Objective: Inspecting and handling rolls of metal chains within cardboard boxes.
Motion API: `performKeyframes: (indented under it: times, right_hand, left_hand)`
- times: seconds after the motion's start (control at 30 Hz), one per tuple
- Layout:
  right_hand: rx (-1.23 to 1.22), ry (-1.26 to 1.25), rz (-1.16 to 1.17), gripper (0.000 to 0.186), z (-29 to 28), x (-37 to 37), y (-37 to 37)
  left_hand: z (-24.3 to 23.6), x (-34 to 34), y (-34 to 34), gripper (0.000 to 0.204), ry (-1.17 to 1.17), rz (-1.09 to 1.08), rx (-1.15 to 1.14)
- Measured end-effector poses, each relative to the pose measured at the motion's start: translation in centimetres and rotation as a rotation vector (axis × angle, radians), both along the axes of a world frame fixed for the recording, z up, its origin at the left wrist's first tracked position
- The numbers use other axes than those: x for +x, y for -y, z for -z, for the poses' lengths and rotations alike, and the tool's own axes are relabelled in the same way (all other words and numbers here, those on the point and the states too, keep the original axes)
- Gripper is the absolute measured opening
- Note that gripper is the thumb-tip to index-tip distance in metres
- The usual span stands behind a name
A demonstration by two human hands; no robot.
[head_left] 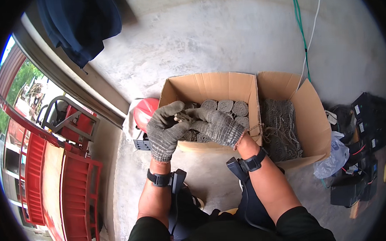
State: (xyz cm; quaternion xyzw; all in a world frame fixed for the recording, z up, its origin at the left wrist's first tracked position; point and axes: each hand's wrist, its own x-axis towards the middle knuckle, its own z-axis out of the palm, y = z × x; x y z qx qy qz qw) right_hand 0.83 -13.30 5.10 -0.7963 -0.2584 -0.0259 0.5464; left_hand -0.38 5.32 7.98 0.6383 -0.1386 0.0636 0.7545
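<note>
My left hand (pixel 164 133) and my right hand (pixel 219 127), in grey knitted gloves, meet over a cardboard box (pixel 213 84), their fingers closed around a small brownish twisted bundle (pixel 182 117), apparently cord. In that box, several rolled grey knitted bundles (pixel 226 106) stand on end, partly hidden under my gloves. A second cardboard box (pixel 312 114) adjoins it on the right, holding flat grey knitted pieces (pixel 280 118) with loose strands of string on them.
A red helmet (pixel 144 114) lies left of the boxes. Red metal machinery (pixel 69 183) stands by the doorway at left. Black battery-like blocks (pixel 363 124) and a plastic bag (pixel 330 157) are at right. Dark cloth (pixel 79 26) and cables (pixel 302 36) hang along the wall.
</note>
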Motion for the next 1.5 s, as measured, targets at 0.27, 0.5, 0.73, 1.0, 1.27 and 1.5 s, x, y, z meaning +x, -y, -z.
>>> performKeyframes:
  times: [0.27, 0.5, 0.73, 1.0, 1.27, 1.5]
  right_hand:
    - [-0.081, 0.172, 0.059, 0.019, 0.2, -0.2, -2.6]
    - [-0.173, 0.134, 0.229, 0.020, -0.9, -0.6, -3.0]
    - [-0.186, 0.449, 0.113, 0.019, 1.1, -0.2, -3.2]
    - [-0.029, 0.254, 0.077, 0.023, 2.4, 1.0, -4.1]
    - [0.300, -0.134, -0.006, 0.026, 1.7, 2.0, -4.3]
    - [0.181, 0.062, 0.024, 0.023, 1.5, 2.6, -3.6]
  left_hand:
    - [2.9, 1.1, -3.2, 0.047, 0.010, -0.055, -0.125]
    - [2.0, 1.2, -2.2, 0.044, 0.054, -0.055, -0.125]
    - [2.3, 0.6, -2.1, 0.038, -0.003, -0.057, -0.167]
    - [3.5, 0.6, -3.4, 0.043, -0.062, -0.091, -0.048]
    - [4.2, 1.4, -3.6, 0.049, -0.089, -0.076, -0.107]
    - [4.0, 1.7, -2.9, 0.050, -0.088, -0.067, -0.109]
